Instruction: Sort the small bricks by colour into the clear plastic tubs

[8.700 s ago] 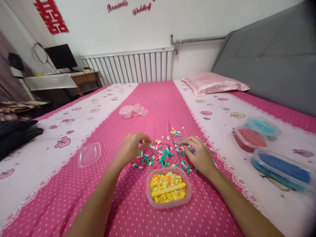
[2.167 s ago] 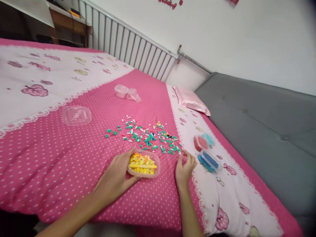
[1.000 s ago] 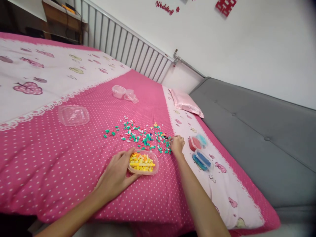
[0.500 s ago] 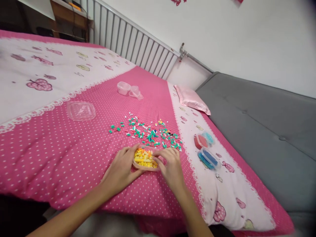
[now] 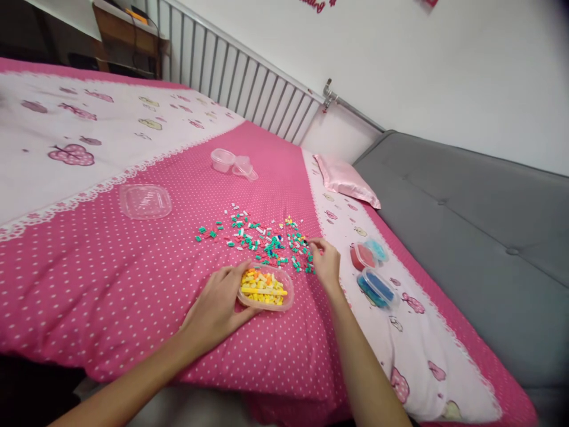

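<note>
My left hand [image 5: 217, 296] wraps around the left side of a clear plastic container [image 5: 290, 292] on the bed, thumb at the near side and fingers at the far side. Inside it lie small yellow and orange pieces [image 5: 258, 279], with a longer yellow stick [image 5: 264, 291] across them. Beyond the container, small green, white and red pieces [image 5: 267, 244] are scattered over the pink sheet. At the right edge of this scatter is my right hand [image 5: 328, 265], thumb and fingers drawn together near a few pieces. What is between its fingertips is too small to make out.
To the right stand lidded containers, one with red contents [image 5: 362, 256], one with blue [image 5: 377, 287], and a light blue one [image 5: 376, 250]. A clear lid [image 5: 146, 201] lies at left; clear tubs [image 5: 222, 160] sit farther back. A pink pillow [image 5: 347, 181] rests near the grey headboard [image 5: 466, 237].
My right hand has moved from above the container outward to the right edge of the scattered pieces. The left hand keeps its hold on the container.
</note>
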A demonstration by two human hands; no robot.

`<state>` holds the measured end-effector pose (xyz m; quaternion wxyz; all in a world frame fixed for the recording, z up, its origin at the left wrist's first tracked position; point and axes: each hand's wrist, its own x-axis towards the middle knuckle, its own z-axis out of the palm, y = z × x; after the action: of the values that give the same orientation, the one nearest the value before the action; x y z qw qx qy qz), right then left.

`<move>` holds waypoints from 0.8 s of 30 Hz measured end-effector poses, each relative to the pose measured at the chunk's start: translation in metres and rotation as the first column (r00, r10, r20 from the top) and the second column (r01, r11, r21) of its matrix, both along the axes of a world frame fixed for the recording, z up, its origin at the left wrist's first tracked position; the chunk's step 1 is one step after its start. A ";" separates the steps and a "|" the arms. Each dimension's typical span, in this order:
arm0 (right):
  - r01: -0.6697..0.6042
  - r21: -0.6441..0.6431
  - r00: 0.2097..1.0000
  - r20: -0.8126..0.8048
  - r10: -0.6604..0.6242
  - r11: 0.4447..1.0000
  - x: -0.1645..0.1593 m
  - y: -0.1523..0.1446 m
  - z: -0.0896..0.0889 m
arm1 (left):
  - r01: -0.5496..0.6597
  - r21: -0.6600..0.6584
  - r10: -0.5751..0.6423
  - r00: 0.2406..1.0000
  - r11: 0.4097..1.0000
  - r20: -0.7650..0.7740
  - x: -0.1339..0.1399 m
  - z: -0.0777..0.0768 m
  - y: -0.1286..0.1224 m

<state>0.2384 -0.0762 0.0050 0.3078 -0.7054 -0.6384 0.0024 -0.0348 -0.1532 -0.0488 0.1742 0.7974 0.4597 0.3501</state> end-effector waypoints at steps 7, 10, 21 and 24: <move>0.245 -0.156 0.939 0.283 -0.194 0.957 0.017 0.073 -0.021 | 0.005 -0.021 -0.005 0.999 1.000 0.036 0.001 0.001 0.001; 0.253 -0.165 0.915 0.360 -0.181 0.953 0.019 0.075 -0.027 | 0.026 -0.033 -0.024 0.998 0.999 0.055 0.002 0.003 0.001; 0.054 -0.108 0.938 0.346 -0.013 0.993 0.014 0.073 -0.023 | 0.018 -0.062 -0.015 0.999 0.998 0.046 0.001 0.003 0.000; 0.064 -0.070 0.966 0.256 -0.044 0.995 0.017 0.072 -0.010 | 0.015 -0.061 -0.011 0.998 0.998 0.054 0.001 0.004 0.000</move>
<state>0.2553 -0.0038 -0.0050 0.1957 -0.7285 -0.6526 -0.0714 -0.0342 -0.1537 -0.0449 0.2131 0.7850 0.4602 0.3558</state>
